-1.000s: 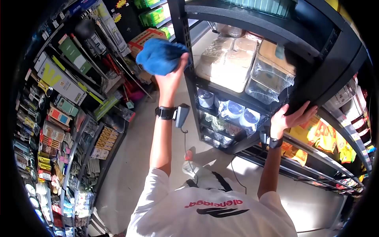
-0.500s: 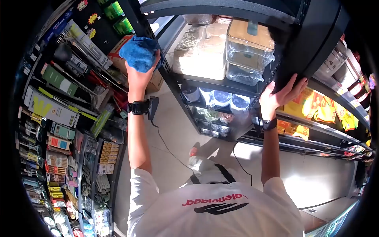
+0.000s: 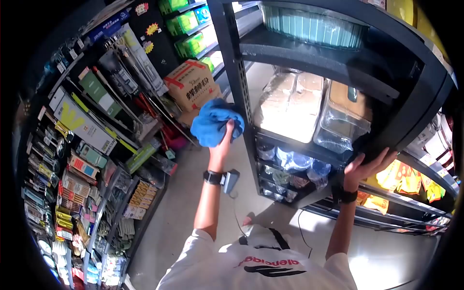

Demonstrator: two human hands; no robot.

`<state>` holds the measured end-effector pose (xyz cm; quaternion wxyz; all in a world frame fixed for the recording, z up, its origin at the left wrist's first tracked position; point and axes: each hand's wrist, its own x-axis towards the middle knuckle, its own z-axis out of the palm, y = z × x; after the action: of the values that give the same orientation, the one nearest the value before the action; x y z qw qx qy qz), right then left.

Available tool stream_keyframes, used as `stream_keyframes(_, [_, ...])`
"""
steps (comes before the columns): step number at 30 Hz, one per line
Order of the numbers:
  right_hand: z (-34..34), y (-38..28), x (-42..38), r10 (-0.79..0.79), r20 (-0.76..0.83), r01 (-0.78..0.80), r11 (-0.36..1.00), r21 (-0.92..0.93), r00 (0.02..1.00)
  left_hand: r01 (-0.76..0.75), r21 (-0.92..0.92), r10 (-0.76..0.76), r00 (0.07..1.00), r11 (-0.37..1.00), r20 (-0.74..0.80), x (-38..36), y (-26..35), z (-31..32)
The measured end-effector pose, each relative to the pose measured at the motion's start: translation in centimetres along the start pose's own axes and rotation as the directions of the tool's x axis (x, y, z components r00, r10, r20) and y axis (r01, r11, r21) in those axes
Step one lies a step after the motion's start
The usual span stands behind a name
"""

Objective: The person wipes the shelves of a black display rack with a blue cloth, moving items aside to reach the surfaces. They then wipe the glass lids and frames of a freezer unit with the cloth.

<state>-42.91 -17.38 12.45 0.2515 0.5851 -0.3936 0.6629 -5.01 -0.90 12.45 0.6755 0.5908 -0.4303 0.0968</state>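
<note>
My left hand point(image 3: 223, 141) is closed on a bunched blue cloth point(image 3: 212, 123), beside the dark perforated upright point(image 3: 243, 92) of a shelf unit. On the other side, my right hand point(image 3: 366, 169) lies with its fingers spread against the unit's dark side panel point(image 3: 411, 121). Between the hands, a shelf holds plastic-wrapped pale boxes point(image 3: 289, 107) and a clear container with a wooden lid point(image 3: 344, 113). Wrapped round containers point(image 3: 294, 158) stand on the level below. A ribbed glass dish point(image 3: 311, 26) sits on the upper shelf.
A taped cardboard box point(image 3: 192, 86) stands behind the cloth. Racks of hanging goods point(image 3: 87, 159) line the left. Yellow packets point(image 3: 398, 175) sit on shelves at the right. A thin cable point(image 3: 300, 227) runs over the floor point(image 3: 186, 193).
The view has shifted, so the shelf unit sits further right and the upper shelf shows more. The blue cloth, still in my left hand, is now lower beside the upright. My right hand remains on the panel.
</note>
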Motion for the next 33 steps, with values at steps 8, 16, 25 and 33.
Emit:
stream_keyframes(8, [0.1, -0.3, -0.1, 0.029, 0.023, -0.028, 0.998, -0.048, 0.999, -0.27, 0.247, 0.222, 0.953, 0.931, 0.204, 10.3, 5.8, 1.9])
stream_keyframes(16, [0.7, -0.4, -0.2, 0.009, -0.019, -0.01, 0.999, -0.048, 1.0, 0.628, -0.425, -0.356, 0.748, 0.652, 0.56, 10.4, -3.0, 0.1])
stream_keyframes(25, [1.1, -0.4, -0.3, -0.003, -0.058, -0.002, 0.996, -0.093, 0.998, 0.362, -0.664, -0.047, 0.896, 0.655, 0.442, 14.8, -10.0, 3.5])
stream_keyframes(33, [1.0, -1.5, 0.2, 0.026, -0.064, -0.029, 0.998, -0.055, 0.998, 0.78, -0.624, 0.059, 0.622, 0.047, 0.781, 14.4, -12.4, 6.2])
